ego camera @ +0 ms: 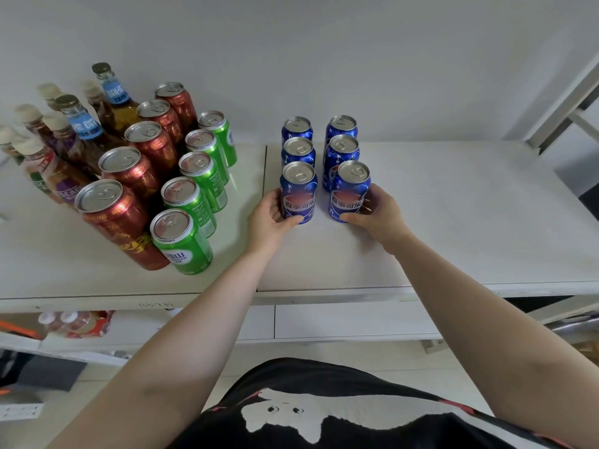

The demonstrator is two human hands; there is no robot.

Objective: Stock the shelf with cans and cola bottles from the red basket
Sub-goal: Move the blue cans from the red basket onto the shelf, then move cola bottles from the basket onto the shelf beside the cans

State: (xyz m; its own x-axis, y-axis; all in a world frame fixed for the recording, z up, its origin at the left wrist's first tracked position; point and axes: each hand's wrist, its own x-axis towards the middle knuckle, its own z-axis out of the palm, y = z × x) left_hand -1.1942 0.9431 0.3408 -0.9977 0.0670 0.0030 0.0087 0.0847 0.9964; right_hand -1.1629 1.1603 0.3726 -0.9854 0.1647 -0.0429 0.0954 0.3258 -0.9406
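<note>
- Left hand (270,218) has its fingers (293,221) wrapped around the front-left blue can (298,192), thumb low across the label, can standing upright on the shelf (453,222).
- Right hand (376,212) matches it: fingers clamped on the front-right blue can (350,192), also upright, base down on the white surface.
- The two held cans stand just beside each other, a narrow gap between them, heading two short rows.
- Behind them, four more blue cans (342,147), two per row, running back toward the wall.
- Off to the left, well apart, a row of green cans (188,202) and beside it a row of red cans (129,170).
- Further left again, a cluster of bottles (81,128), caps up.
- Both bare forearms reach in from below; a black printed shirt (324,413) fills the bottom edge.
</note>
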